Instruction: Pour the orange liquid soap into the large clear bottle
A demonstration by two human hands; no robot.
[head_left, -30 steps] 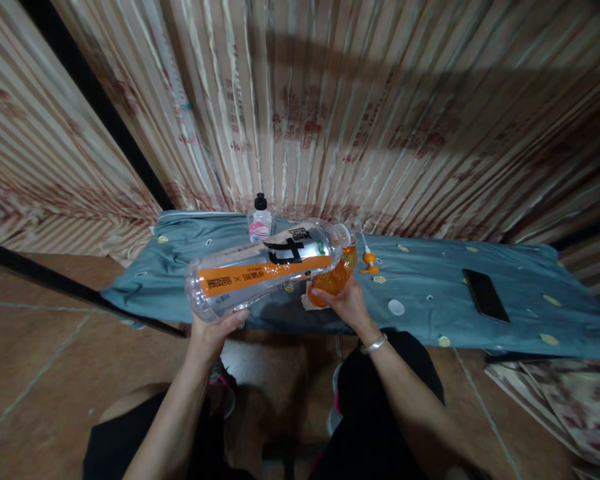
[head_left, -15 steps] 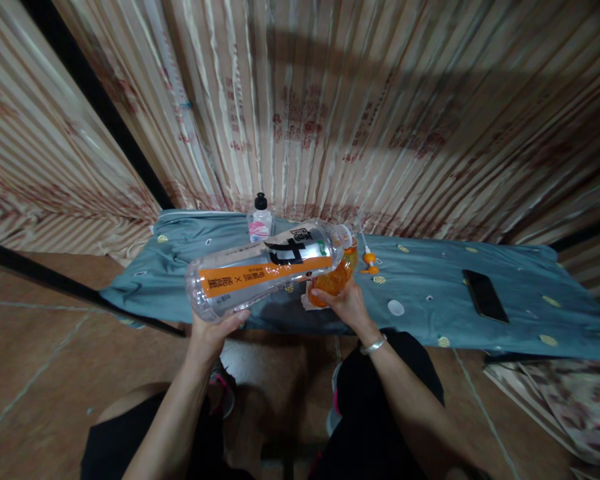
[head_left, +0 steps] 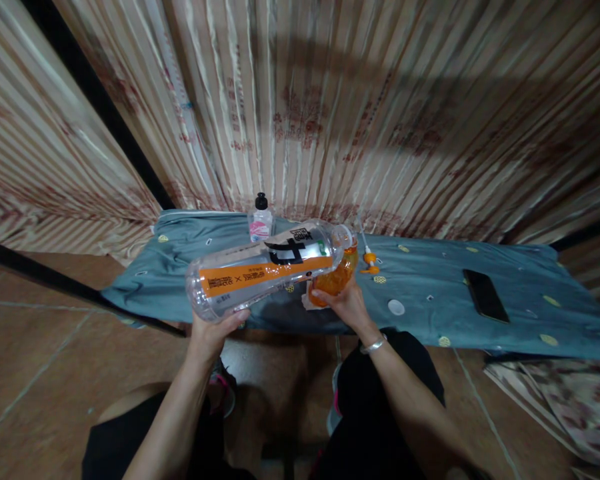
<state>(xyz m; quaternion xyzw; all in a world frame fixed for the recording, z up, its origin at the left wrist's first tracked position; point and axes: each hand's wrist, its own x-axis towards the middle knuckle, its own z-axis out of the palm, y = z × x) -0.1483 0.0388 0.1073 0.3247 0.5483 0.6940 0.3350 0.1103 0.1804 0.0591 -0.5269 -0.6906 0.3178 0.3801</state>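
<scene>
My left hand (head_left: 215, 333) is wrapped under the base end of a large clear bottle (head_left: 260, 270) with an orange band on its label. The bottle is tilted nearly level, its neck to the right and at the mouth of a smaller bottle of orange liquid (head_left: 333, 277). Around that smaller bottle my right hand (head_left: 350, 303) is closed. A piece of pale tissue (head_left: 310, 300) lies under it. Just right of the two necks is an orange pump head (head_left: 369, 259) with a white tube. Whether liquid flows between the bottles is too small to tell.
On the blue-green cloth (head_left: 430, 260) stand a black-capped bottle (head_left: 261, 223) at the back, a white round cap (head_left: 396, 307) and a black phone (head_left: 485, 295) at the right. A curtain hangs behind; dark poles (head_left: 100, 107) cross the left side.
</scene>
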